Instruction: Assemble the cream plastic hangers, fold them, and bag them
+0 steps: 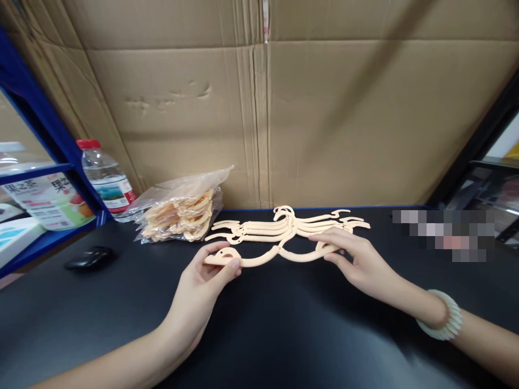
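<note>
Between left hand (203, 275) and right hand (357, 259), gripping a beige hanger (256, 262) by its opposite ends — pinching, not clenching — and holding it in front of the hangers (265, 231) on the counter (251, 335); possibly risking a snagged hook (293, 229) from such closeness, or a slip from uneven pulling.

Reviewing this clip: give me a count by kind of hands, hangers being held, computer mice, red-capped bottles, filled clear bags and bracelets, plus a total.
Hands (left hand, right hand): 2
Held hanger: 1
Mouse: 1
Red-capped bottle: 1
Filled clear bag: 1
Bracelet: 1
Total: 7
</note>
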Demonstrator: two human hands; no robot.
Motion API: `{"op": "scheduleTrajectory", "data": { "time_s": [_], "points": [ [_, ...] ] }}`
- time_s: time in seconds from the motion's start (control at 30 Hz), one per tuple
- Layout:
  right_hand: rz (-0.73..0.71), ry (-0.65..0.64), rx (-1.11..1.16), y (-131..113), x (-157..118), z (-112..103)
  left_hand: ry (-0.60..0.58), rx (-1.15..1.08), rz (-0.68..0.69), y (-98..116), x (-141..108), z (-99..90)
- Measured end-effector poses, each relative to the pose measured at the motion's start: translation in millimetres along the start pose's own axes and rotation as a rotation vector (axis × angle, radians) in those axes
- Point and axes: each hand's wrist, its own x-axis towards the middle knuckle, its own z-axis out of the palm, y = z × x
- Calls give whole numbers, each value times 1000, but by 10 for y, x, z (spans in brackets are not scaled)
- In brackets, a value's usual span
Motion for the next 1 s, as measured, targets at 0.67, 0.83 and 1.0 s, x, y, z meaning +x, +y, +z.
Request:
{"op": "scheduleTrajectory", "data": {
  "time_s": [0.67, 0.83, 1.0],
  "points": [
    [141, -52, 140, -34, -5, -45, -14, 22, -57, 54, -29, 32],
    [136, -53, 126, -23, -2, -42, -17, 45, -57, 47, -25, 5],
    [128, -81, 110, -25, 24, -50, -40, 63, -59, 44, -7, -5]
  ]
}}
